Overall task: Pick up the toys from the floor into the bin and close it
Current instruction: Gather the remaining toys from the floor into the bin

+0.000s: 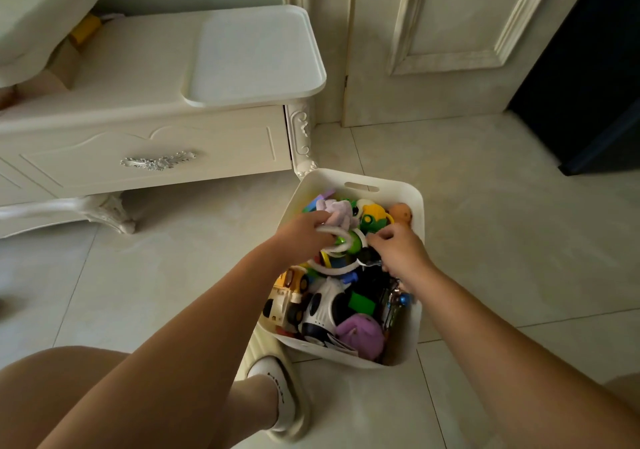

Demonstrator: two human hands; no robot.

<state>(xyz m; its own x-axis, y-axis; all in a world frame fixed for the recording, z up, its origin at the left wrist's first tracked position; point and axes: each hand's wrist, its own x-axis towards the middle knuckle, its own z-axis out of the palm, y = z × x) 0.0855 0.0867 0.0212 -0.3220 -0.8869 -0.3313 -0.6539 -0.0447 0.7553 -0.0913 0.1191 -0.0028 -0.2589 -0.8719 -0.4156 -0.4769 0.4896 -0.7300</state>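
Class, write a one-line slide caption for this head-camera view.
Left hand gripping a white ring, right hand among the toys in a full white bin; its lid lies on the cabinet.

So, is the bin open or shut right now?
Open. The bin has no lid on; toys fill it, and the left hand and right hand reach inside. A white panel, possibly its lid, lies on the cabinet.

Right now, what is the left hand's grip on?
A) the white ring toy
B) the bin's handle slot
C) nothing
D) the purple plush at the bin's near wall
A: the left hand has its fingers curled round the white ring toy over the open bin.
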